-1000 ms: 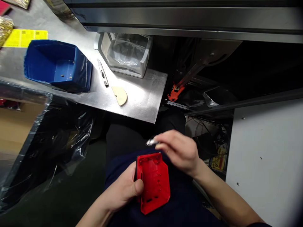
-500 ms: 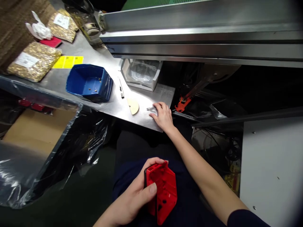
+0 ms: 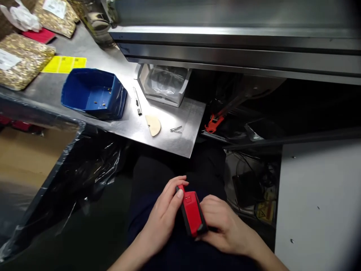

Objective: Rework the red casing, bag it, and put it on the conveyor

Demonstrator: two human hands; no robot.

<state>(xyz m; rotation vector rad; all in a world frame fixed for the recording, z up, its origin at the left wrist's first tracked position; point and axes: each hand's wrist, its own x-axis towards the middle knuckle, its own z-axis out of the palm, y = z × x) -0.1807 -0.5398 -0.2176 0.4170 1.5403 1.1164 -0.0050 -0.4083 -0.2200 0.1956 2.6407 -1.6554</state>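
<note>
Item: red housing (image 3: 191, 210), black-edged, narrow face turned upward. Location: over the person's lap, to the right of the blue bin (image 3: 117, 103) and well below bench level.

Item: left hand (image 3: 163, 212). Grip closed on the housing's upper left corner, thumb laid on the near face, fingers over the top edge.

Item: right hand (image 3: 224, 223). Grip closed about the housing's lower right side, fingers curled in; I cannot see the fingertips, which are hidden behind the piece.

Item: bench (image 3: 176, 146), bare metal, carrying the bin and the pieces below. The bin itself holds a few small brass-coloured bits.

Item: utility knife (image 3: 137, 101), lying just right of the bin.

Item: cream half-disc (image 3: 153, 126), flat, right of the bin, past the knife.

Item: metal tweezers-like tool (image 3: 176, 129), lying farther right of the bin, beyond the half-disc.

Item: pale tray (image 3: 184, 86) with a clear plastic bag (image 3: 163, 81) inside, right of the bin and farther back.

Item: yellow label strip (image 3: 64, 64), just behind the bin.

Item: bag of gold-coloured parts (image 3: 29, 54), white-labelled, left of the bin; a second such bag (image 3: 58, 19) lies well behind it.
</note>
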